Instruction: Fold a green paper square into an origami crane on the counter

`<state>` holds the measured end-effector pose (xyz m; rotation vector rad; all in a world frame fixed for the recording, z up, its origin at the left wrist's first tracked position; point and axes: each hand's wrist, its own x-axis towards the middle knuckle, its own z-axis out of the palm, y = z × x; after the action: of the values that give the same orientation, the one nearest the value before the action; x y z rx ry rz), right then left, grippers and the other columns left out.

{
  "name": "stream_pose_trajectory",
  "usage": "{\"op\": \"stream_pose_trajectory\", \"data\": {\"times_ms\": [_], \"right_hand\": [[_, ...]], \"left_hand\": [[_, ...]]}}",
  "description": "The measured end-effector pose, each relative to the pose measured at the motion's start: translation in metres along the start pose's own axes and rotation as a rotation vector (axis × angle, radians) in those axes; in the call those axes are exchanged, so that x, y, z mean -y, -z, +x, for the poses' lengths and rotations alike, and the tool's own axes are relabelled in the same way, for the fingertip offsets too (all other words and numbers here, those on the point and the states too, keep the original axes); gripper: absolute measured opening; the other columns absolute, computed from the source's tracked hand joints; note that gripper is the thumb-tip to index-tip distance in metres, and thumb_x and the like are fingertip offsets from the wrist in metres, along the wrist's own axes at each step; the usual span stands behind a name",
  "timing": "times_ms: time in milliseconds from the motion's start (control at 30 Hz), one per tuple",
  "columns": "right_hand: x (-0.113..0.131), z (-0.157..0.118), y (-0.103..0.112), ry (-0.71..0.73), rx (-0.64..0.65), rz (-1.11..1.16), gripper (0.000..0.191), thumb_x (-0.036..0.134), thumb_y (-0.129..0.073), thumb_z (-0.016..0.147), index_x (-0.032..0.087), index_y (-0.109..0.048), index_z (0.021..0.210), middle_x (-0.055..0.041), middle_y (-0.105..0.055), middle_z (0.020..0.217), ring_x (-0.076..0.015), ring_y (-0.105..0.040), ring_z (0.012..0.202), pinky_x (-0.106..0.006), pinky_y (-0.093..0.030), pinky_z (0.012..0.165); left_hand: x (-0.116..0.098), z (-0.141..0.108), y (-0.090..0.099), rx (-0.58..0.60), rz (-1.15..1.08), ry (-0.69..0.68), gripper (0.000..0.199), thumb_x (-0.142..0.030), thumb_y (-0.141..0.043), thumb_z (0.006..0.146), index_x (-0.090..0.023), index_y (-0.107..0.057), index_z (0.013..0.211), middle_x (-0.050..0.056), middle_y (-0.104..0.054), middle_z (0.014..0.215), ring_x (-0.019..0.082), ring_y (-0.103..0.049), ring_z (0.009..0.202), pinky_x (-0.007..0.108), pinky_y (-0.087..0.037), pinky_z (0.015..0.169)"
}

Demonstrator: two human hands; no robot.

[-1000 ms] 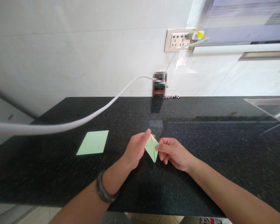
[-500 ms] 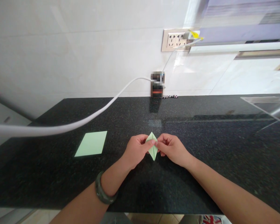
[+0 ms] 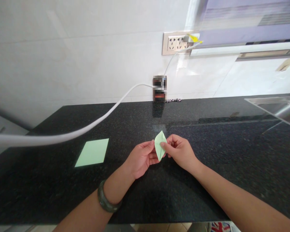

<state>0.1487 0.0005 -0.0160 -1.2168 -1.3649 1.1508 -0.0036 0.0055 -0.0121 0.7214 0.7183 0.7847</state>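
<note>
A small light green piece of folded paper (image 3: 158, 149), diamond-shaped with a crease down its middle, is held up above the dark counter. My right hand (image 3: 182, 150) pinches it from the right, thumb on its front face and fingers behind. On the other side, my left hand (image 3: 139, 159) has its thumb at the paper's left edge, while its curled fingers reach behind and below it. Their tips are partly hidden by the paper. A flat light green sheet (image 3: 93, 152) lies on the counter to the left of my left hand.
The black speckled counter (image 3: 50, 187) runs back to a white tiled wall. A white cable (image 3: 87, 129) arcs across the left side to a pixelated dark object (image 3: 159, 93) at the wall. A wall socket (image 3: 175, 44) sits above; a metal sink (image 3: 280, 108) is at right.
My left thumb has moved off the paper's front to its left edge. The folded paper has shifted slightly up and right and turned a little. The view has shifted slightly.
</note>
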Motion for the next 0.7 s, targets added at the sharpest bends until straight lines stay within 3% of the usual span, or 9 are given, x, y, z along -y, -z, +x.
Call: {"op": "stream_pose_trajectory", "data": {"times_ms": [167,400,700], "right_hand": [[0.0004,-0.0005,-0.0002,0.001,-0.026,-0.010,0.027,0.037,-0.063,0.069,0.019,-0.045,0.061,0.0038,-0.051,0.047,-0.0074,-0.044,0.039,-0.020,-0.033,0.038],[0.0006,-0.0002,-0.0008,0.015,-0.008,-0.025,0.020,0.037,-0.062,0.069,0.019,-0.053,0.069,0.0027,-0.053,0.051,-0.0084,-0.046,0.042,-0.021,-0.035,0.040],[0.0009,-0.0038,-0.0038,0.033,-0.045,-0.056,0.019,0.034,-0.059,0.072,0.019,-0.050,0.064,0.0025,-0.050,0.052,-0.0092,-0.043,0.045,-0.022,-0.034,0.043]], "left_hand": [[0.0007,-0.0003,0.0000,0.003,-0.003,0.009,0.024,-0.034,-0.054,0.078,-0.012,-0.061,0.087,0.008,-0.066,0.076,0.014,-0.062,0.068,0.021,-0.049,0.058],[-0.0004,-0.0003,-0.0024,0.001,-0.011,0.017,0.029,-0.039,-0.051,0.079,-0.012,-0.060,0.085,0.009,-0.065,0.074,0.014,-0.062,0.066,0.023,-0.049,0.058],[0.0032,0.0000,0.0003,0.003,0.035,-0.013,0.026,-0.036,-0.056,0.076,-0.011,-0.061,0.084,0.007,-0.065,0.071,0.014,-0.061,0.063,0.024,-0.048,0.059]]}}
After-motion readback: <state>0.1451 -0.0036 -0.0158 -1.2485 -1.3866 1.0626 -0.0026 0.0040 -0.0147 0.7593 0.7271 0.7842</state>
